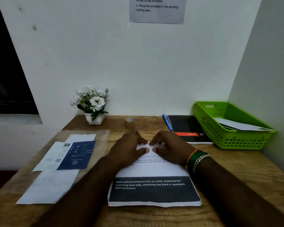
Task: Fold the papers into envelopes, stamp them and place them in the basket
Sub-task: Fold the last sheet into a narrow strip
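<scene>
A printed sheet of paper (154,190) with a dark band near its front edge lies in the middle of the desk. My left hand (129,148) and my right hand (170,148) press side by side on the sheet's far end, fingertips meeting at a folded white corner. A green plastic basket (246,140) stands at the right and holds a white folded envelope (241,126). At the left lies a stack of white papers (52,184) with a blue printed sheet (79,154) on top.
A white pot of white flowers (93,105) stands at the back left by the wall. A small roll of tape (129,122) sits behind my hands. A black notebook (187,128) and a blue pen (167,122) lie beside the basket. An instruction sheet (156,10) hangs on the wall.
</scene>
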The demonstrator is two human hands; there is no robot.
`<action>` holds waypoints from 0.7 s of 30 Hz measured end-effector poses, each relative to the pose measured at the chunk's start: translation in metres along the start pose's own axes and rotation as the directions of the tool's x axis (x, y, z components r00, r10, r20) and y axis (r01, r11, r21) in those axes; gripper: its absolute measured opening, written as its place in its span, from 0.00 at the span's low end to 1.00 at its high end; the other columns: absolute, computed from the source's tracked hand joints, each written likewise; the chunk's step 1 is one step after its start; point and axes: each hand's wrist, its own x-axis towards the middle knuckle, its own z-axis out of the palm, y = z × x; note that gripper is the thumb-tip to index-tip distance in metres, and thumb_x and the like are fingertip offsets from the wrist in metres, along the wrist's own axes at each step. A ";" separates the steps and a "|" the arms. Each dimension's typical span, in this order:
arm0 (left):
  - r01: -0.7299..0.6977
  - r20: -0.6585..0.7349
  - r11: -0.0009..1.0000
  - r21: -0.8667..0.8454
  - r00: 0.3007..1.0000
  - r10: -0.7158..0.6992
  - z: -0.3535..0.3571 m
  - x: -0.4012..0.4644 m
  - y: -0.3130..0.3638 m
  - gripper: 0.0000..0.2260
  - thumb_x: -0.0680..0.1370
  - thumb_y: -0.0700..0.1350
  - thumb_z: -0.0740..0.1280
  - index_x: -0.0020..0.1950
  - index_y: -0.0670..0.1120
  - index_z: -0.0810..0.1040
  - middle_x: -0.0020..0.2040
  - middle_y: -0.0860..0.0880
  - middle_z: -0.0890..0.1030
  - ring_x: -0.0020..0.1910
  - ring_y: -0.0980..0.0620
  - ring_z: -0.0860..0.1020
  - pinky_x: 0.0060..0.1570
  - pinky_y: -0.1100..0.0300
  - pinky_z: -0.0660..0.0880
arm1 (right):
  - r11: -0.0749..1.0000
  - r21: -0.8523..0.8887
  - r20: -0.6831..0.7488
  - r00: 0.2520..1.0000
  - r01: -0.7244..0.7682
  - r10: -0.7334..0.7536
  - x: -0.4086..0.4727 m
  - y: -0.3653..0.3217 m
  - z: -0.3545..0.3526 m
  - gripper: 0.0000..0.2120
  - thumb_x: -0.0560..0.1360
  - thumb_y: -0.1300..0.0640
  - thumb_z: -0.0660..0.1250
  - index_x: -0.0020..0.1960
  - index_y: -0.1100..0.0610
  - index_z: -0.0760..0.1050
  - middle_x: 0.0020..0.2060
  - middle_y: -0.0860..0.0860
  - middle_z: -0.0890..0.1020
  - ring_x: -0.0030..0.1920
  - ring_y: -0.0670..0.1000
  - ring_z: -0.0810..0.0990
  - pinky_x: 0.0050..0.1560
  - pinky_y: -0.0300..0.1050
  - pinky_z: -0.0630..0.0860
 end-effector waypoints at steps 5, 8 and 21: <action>0.134 -0.034 0.991 -0.004 0.990 -0.134 -0.011 0.002 -0.008 0.09 0.74 0.54 0.77 0.51 0.52 0.88 0.46 0.57 0.83 0.47 0.61 0.79 0.53 0.58 0.77 | 0.993 -0.075 0.010 0.995 -0.095 0.096 0.002 0.001 -0.010 0.09 0.74 0.55 0.73 0.53 0.51 0.85 0.47 0.44 0.81 0.47 0.46 0.80 0.52 0.41 0.76; 0.305 -0.096 0.952 0.017 0.948 -0.302 -0.020 0.002 -0.018 0.05 0.73 0.51 0.78 0.40 0.50 0.87 0.37 0.55 0.85 0.36 0.61 0.80 0.44 0.57 0.80 | 0.977 -0.112 -0.004 0.983 -0.180 0.181 -0.006 0.009 -0.022 0.08 0.73 0.56 0.74 0.52 0.51 0.86 0.43 0.43 0.82 0.42 0.40 0.77 0.49 0.35 0.72; 0.137 -0.010 0.988 0.073 0.991 -0.137 0.001 0.003 0.004 0.18 0.69 0.67 0.74 0.52 0.58 0.80 0.56 0.56 0.77 0.60 0.53 0.75 0.60 0.48 0.75 | 0.977 -0.183 0.016 0.993 -0.110 0.115 -0.001 0.005 -0.005 0.15 0.73 0.44 0.72 0.57 0.47 0.79 0.54 0.47 0.79 0.56 0.49 0.76 0.58 0.45 0.73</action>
